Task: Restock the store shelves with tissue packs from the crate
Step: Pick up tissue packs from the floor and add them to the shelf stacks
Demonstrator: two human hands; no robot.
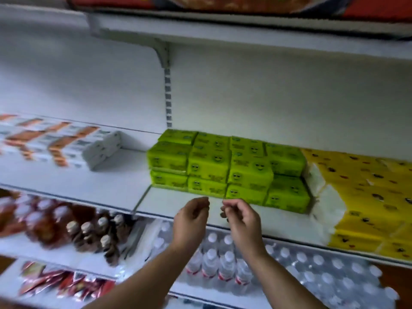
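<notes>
Water bottles [220, 262] low centre; brown bottles [89, 233] left; red packets [55, 282] bottom-left.

One view logged: wide-angle camera worn on the person's head. It faced forward and downward at the block of lime-green plastic-wrapped tissue packs [227, 166], which sat near frame centre, close to the lens. The white metal shelf board [160, 202] ran under the block. Lower shelves showed below the block. Frame edges were blurred.

1. Tissue packs [227, 168] are stacked on the shelf [169, 204], just behind the fingers [203, 205].
2. Boxes [62, 143] lie well left of the fingers. Bundles [365, 197] lie to the right, just beside the tissue packs.
3. Bottles [219, 262] stand below the fingers, under the shelf.
</notes>
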